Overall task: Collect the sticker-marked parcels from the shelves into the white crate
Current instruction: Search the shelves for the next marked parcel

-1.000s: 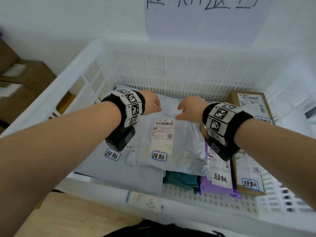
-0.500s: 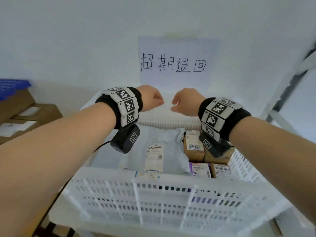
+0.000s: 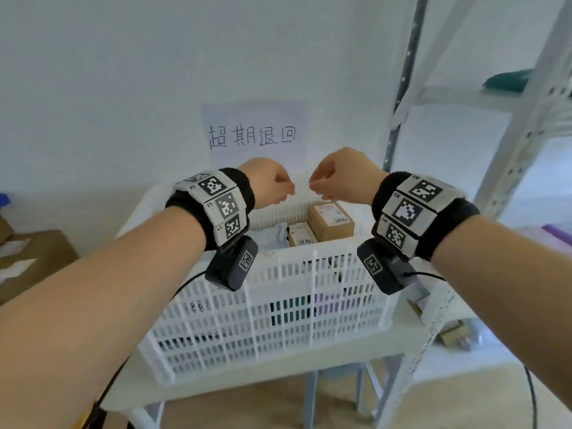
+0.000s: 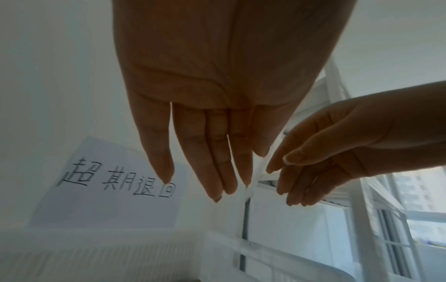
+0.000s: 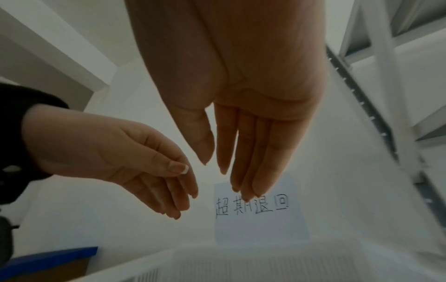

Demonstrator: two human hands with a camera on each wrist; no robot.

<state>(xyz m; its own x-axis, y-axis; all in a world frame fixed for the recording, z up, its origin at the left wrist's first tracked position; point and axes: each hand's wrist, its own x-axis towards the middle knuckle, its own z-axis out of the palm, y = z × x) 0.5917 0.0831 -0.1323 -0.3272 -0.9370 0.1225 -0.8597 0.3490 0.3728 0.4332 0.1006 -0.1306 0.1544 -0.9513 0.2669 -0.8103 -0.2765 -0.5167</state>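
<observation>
The white crate [image 3: 278, 308] stands on a low white stand below me. Inside it lie sticker-marked parcels: two brown boxes [image 3: 330, 221] at the back right and a grey mailer bag [image 3: 277, 232]; teal and purple packets show through the front slats. My left hand [image 3: 272, 182] and right hand [image 3: 340, 174] hover side by side above the crate's far rim, apart from it. Both wrist views show straight, relaxed fingers holding nothing: left hand [image 4: 210, 152], right hand [image 5: 241, 152].
A handwritten paper sign [image 3: 253, 134] hangs on the wall behind the crate. White metal shelving [image 3: 510, 144] rises at the right, with a teal parcel [image 3: 507, 80] on an upper shelf. Brown cartons [image 3: 28, 258] sit at the left.
Both hands have risen out of the crate, empty, and now hang above it. The view has pulled back and up, so the crate's front wall and the shelving show.
</observation>
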